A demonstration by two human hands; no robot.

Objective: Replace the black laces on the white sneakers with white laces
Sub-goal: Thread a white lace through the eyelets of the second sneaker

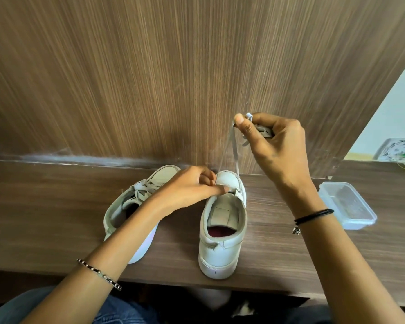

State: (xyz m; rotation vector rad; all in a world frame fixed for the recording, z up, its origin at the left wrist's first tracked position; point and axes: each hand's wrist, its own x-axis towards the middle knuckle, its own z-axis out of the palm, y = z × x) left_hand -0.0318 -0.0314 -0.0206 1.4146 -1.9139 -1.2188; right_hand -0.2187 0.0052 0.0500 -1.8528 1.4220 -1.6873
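left sneaker (136,206): laid on the desk (45,218), toe toward the wood panel (150,78). It is laced in pale lace and partly covered by the left forearm.
left hand (189,189): reached across to the right sneaker (222,232). Fingers are curled and the index tip is laid on the eyelet edge by the tongue. Whether anything is pinched cannot be told.
right sneaker: stood on the desk near the front edge, heel toward the person.
white lace (264,132): two strands are drawn taut from the toe end of the right sneaker up to the right hand, just right of the left fingertips.
right hand (276,141): raised above and right of the right sneaker. Thumb and curled fingers are closed on a bunch of the white lace.
plastic box (347,205): clear, set on the desk right of the right wrist.
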